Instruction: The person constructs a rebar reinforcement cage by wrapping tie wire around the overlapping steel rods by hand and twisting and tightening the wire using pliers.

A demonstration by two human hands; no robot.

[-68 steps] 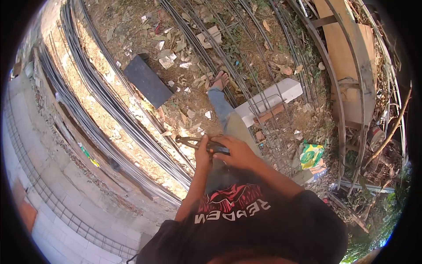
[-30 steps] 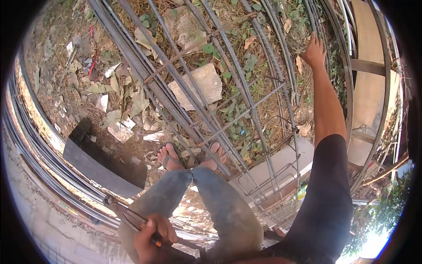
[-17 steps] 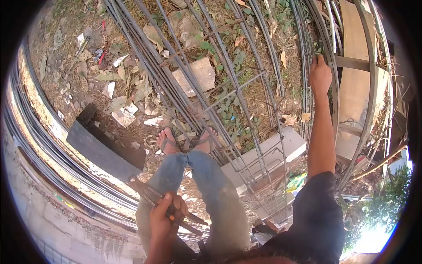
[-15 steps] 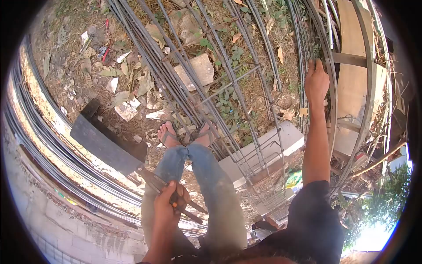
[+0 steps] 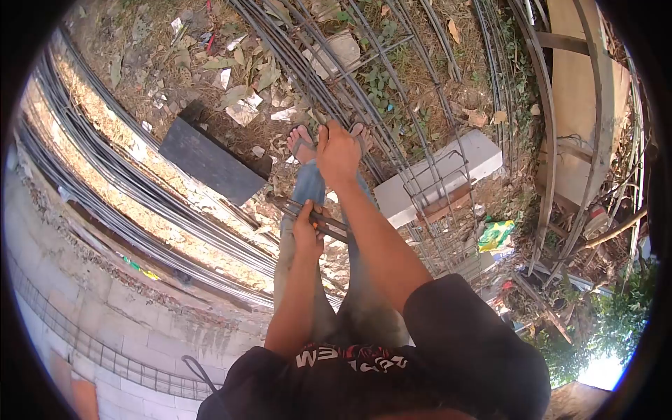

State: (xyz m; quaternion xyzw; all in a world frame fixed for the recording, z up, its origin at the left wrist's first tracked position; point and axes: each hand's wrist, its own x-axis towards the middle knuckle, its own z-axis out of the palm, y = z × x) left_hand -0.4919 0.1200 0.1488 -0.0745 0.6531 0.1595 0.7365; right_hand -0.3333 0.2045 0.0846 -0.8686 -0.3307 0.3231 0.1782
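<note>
My left hand [image 5: 308,227] is closed around the handles of a pair of pincers [image 5: 336,227], held across my thighs with the jaws pointing left. My right hand [image 5: 337,154] is raised over my feet, beside the long rebars of a steel cage [image 5: 402,84]. Its fingers are pinched together; whatever is between them is too small to make out. From this view I cannot tell whether it touches the bars.
A dark rectangular block [image 5: 210,154] lies on the ground to the left, beside long bundled steel rods [image 5: 140,182]. Right of my legs, a pale block [image 5: 448,168] lies under the cage. Curved metal strips [image 5: 549,105] and a wooden board [image 5: 570,77] stand farther right.
My right hand has come from the bars on the far right to in front of my feet. My left hand still grips the pincers, with their jaws now away from the dark block.
</note>
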